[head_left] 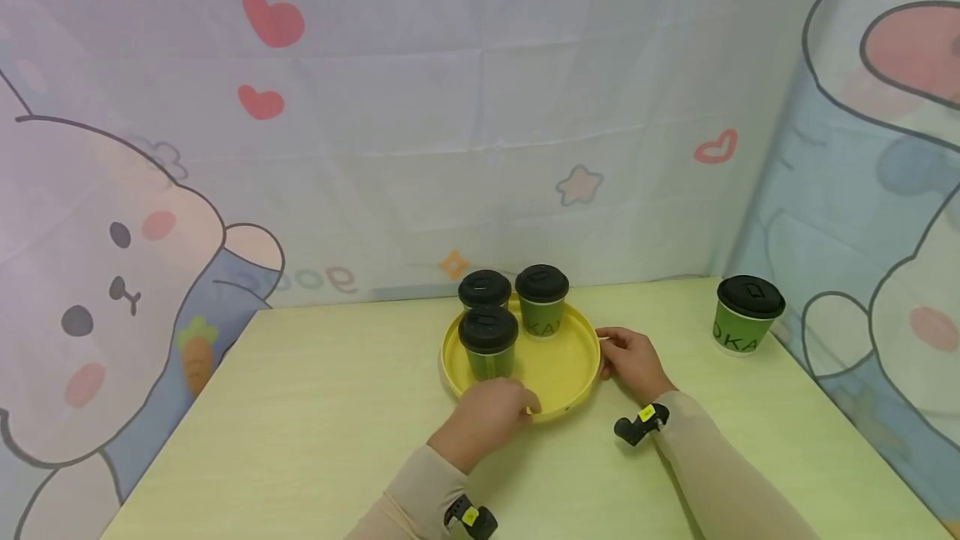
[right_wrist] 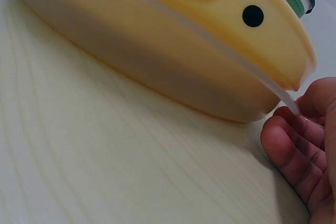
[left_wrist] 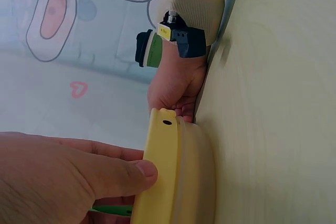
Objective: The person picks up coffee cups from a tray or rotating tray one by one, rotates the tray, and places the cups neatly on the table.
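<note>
A round yellow tray (head_left: pixel 558 361) with a raised rim and a black dot on its side (right_wrist: pixel 253 16) sits on the table, holding three green paper cups with black lids: one at the front (head_left: pixel 491 361), one behind it (head_left: pixel 484 283) and one at the back right (head_left: pixel 543 307). My left hand (head_left: pixel 491 411) pinches the tray's near rim, thumb outside and fingers over the inner side (left_wrist: pixel 79 169). At the right edge, my right hand (head_left: pixel 630 361) pinches the tray's pale outer lip between thumb and fingers (right_wrist: pixel 299 145).
Another lidded green cup (head_left: pixel 742 319) stands on the table at the far right, beyond my right hand. The pale wooden table (head_left: pixel 315 423) ends against a cartoon-printed cloth backdrop (head_left: pixel 420 173) at the back and right side.
</note>
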Demonstrator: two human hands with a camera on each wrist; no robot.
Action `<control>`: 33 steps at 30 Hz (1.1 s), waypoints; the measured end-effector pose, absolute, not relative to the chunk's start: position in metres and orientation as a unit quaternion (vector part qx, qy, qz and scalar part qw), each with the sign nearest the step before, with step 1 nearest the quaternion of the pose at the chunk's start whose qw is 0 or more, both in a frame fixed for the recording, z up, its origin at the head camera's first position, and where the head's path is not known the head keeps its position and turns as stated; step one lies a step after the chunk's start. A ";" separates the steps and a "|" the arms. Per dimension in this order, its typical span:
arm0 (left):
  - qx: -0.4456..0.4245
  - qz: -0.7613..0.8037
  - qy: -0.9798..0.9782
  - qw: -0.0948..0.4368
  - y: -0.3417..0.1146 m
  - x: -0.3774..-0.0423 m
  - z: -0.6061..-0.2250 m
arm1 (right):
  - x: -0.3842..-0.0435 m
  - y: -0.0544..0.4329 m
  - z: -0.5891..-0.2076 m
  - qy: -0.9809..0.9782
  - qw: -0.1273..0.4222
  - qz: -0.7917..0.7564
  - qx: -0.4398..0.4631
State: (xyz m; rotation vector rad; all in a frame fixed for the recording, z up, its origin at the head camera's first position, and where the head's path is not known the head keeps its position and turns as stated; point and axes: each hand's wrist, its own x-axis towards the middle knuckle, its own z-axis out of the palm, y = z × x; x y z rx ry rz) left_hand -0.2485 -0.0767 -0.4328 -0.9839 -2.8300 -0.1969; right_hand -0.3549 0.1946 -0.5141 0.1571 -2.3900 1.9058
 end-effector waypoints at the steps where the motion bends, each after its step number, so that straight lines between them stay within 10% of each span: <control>1: -0.329 -0.066 -0.940 0.069 -0.078 -0.249 -0.433 | -0.355 0.194 -0.514 -0.778 0.041 0.624 0.052; 33: -0.305 -0.131 -0.940 0.075 -0.120 -0.259 -0.429 | -0.357 0.193 -0.519 -0.791 0.049 0.609 0.044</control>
